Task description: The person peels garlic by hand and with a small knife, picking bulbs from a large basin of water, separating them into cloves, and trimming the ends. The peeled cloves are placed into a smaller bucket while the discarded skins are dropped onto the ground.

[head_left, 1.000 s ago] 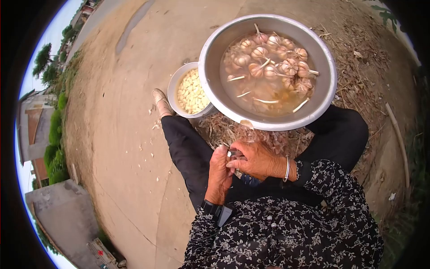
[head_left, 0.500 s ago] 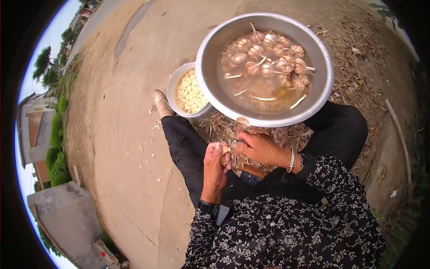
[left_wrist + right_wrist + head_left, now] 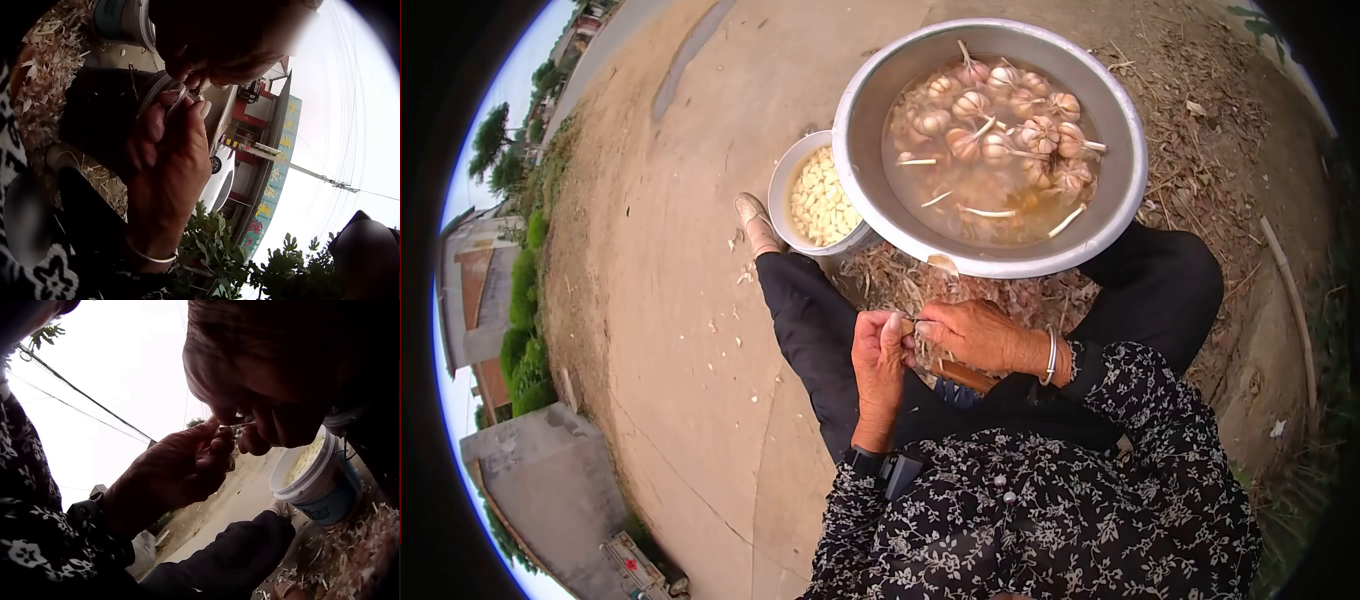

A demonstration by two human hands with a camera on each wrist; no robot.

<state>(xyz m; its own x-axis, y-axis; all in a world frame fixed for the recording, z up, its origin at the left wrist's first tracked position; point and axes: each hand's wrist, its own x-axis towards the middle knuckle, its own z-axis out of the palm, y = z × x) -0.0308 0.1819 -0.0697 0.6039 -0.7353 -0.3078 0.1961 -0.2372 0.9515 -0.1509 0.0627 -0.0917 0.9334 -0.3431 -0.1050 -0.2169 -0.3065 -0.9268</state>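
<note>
Both hands meet above the lap in the head view. My left hand pinches a garlic clove, mostly covered by the thumb and fingers. The right hand, with a silver bangle at its wrist, grips a small knife, its thin blade showing between the hands in the right wrist view. Fingertips of both hands nearly touch around the clove. Beyond them stands a large metal basin of cloudy water with whole garlic bulbs and cut stalks. Left of it, a white bucket holds peeled cloves.
Garlic skins lie heaped below the basin, between the black-trousered legs. A strip of brown wood shows under the right hand. Dry litter and a stick lie at right. Scraps dot the concrete ground at left.
The hands drew slightly apart, baring a pale clove in the left hand, then came together again at the fingertips. Basin and bucket sit slightly higher in view.
</note>
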